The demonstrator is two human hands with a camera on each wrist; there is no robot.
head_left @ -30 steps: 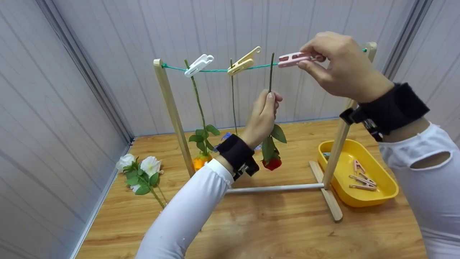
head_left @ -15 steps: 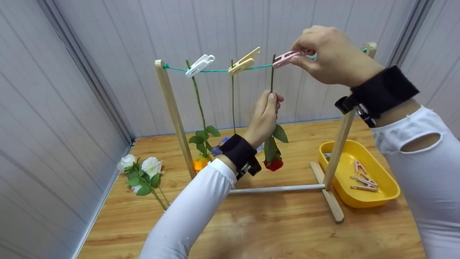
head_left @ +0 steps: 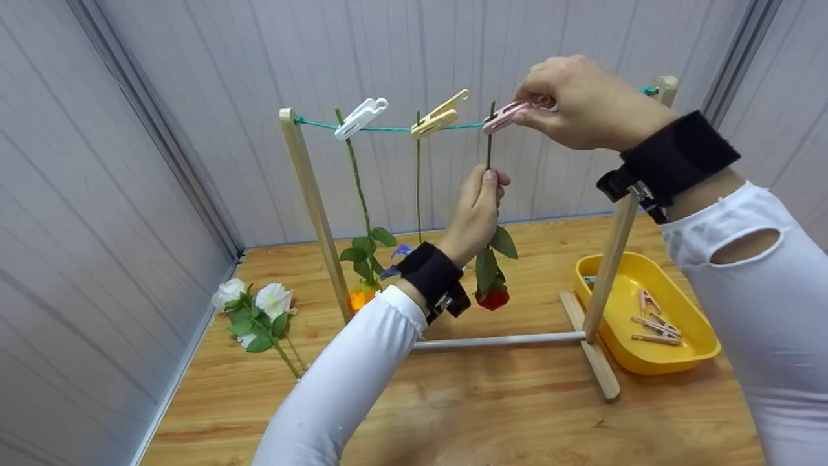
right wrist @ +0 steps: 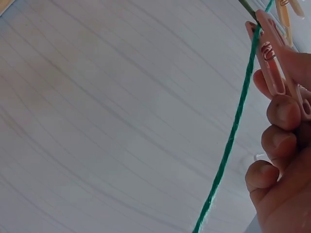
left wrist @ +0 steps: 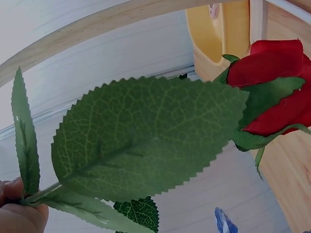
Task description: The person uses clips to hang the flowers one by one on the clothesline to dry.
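One inverted red rose (head_left: 492, 298) is gripped by left hand (head_left: 475, 210); right hand (head_left: 585, 102) pinches one pink clothespin (head_left: 502, 119) at one green cord (head_left: 388, 129).

Booth: panelled walls (head_left: 213, 65), wooden tabletop (head_left: 504, 408)

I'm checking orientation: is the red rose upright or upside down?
Upside down: its bloom hangs lowest, and its stem points up above the left hand.

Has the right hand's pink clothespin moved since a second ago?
Yes: in the head view, the pink clothespin moved left toward the left wooden post, reaching the rose stem.
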